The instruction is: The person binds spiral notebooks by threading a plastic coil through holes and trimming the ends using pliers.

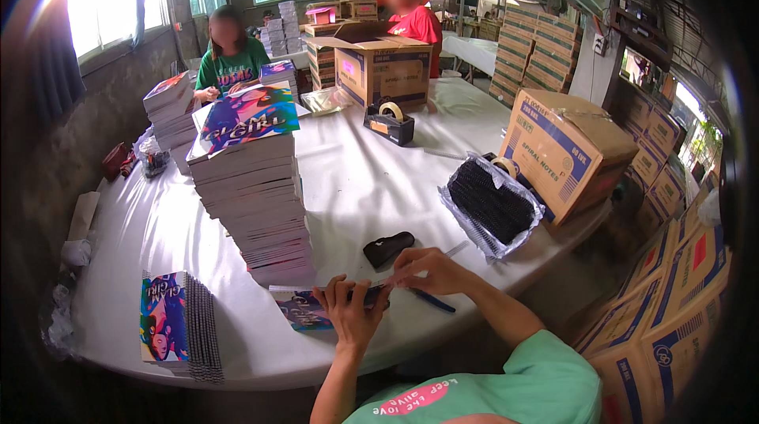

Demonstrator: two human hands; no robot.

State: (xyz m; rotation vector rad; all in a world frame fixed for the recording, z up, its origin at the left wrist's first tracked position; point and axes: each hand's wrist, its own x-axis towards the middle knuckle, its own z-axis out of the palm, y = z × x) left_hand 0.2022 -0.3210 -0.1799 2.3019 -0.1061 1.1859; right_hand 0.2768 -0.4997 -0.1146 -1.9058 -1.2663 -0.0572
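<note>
A notebook (304, 310) with a colourful printed cover lies near the table's front edge. My left hand (354, 315) is closed over its right part, fingers curled round the edge. Beside it my right hand (431, 272) pinches at the notebook's right end; what sits between its fingertips is too small to make out. A blue pen (433, 301) rests under the right hand, and a black pouch (388, 249) lies just beyond both hands. Farther right stands a plastic-lined box of black spiral coils (492, 201).
A tall stack of unbound notebooks (253, 211) rises left of centre. Spiral-bound notebooks (180, 325) are piled at the front left. A carton (561, 155), a tape dispenser (389, 124) and an open carton (379, 76) stand on the white table (348, 187). Two people work across it.
</note>
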